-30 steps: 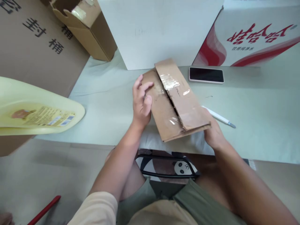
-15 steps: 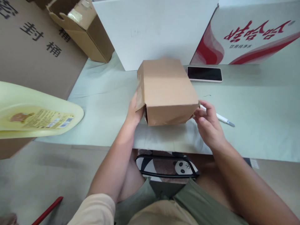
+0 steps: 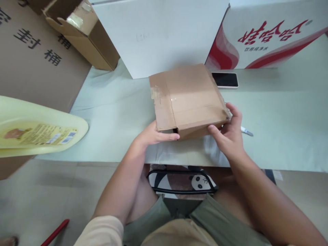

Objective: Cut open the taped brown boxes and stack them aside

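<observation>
Between my two hands is a brown cardboard box (image 3: pixel 194 95), tilted over the table, with a taped flap (image 3: pixel 162 106) sticking out on its left. My left hand (image 3: pixel 156 135) grips the near left corner, its thumb along the front side and the other fingers partly hidden under the flap. My right hand (image 3: pixel 230 131) holds the near right corner, thumb on the front face and fingers around the right side. Partly behind my right hand lies a white pen-like cutter (image 3: pixel 247 131), of which only the tip end shows.
A phone (image 3: pixel 227 80) lies behind the box on the pale green tablecloth (image 3: pixel 112 112). A large white box (image 3: pixel 164 37) and a red-and-white carton (image 3: pixel 269 44) stand at the back. At left are a yellow bottle (image 3: pixel 43 126), an open cardboard box (image 3: pixel 99 44) and a big carton (image 3: pixel 38 68).
The cardboard box has been turned and tipped, so its taped left flap now faces up. My left thumb has come onto the front side, and my right hand has closed around the right corner.
</observation>
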Demonstrator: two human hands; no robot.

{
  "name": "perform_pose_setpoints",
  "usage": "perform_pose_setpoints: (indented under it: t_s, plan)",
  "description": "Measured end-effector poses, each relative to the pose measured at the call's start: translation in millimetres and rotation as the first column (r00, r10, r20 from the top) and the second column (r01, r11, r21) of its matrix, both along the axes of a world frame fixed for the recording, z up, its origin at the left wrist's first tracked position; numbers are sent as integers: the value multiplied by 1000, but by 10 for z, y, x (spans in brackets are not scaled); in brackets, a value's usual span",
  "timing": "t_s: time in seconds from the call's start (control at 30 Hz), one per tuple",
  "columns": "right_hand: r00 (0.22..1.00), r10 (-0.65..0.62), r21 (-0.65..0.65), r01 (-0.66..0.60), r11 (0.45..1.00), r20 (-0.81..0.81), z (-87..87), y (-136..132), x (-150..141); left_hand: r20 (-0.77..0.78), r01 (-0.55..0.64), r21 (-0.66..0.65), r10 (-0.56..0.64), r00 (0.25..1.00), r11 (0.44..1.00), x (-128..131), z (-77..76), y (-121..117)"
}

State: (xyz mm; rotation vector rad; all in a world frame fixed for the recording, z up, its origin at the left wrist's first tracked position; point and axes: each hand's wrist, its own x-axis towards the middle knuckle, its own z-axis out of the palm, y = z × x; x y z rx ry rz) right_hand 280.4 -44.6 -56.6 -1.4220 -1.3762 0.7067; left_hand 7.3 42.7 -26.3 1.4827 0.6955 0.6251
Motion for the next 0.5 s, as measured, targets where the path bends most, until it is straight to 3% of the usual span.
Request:
perform_pose_setpoints:
  t_s: [0.17,0.3,0.5]
  plan:
    - [996,27,-85,-20,996,80,-9,76,119,-41,-100,-128,95,995,987,57,1,-39]
    - [997,59,-152,-66,986,-51,22,115,139,-30,-221,-10,221,975,975,44,-52,-15]
    - [990,45,-97,-59,994,-136,3,130,53,-64,-397,191,415,908,898,-1,-87,46]
